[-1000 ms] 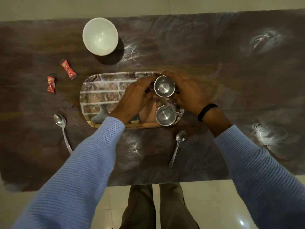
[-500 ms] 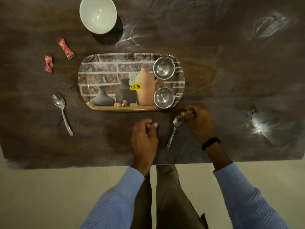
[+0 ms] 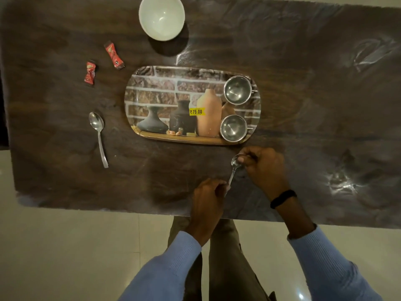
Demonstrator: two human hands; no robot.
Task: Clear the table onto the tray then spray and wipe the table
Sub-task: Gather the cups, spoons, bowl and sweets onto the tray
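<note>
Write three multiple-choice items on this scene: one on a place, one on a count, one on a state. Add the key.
1. Where on the tray do the cups stand?
A) right end
B) left end
C) middle

2. How many red wrappers lie on the table?
A) one
B) two
C) four

3. What is the state of the right spoon?
A) lying on the tray
B) lying untouched
C) pinched by the right hand

Key:
1 A: both cups sit at the tray's right end.
2 B: two wrappers lie left of the tray.
3 C: the right hand's fingers curl round the spoon's bowl end, off the tray.
</note>
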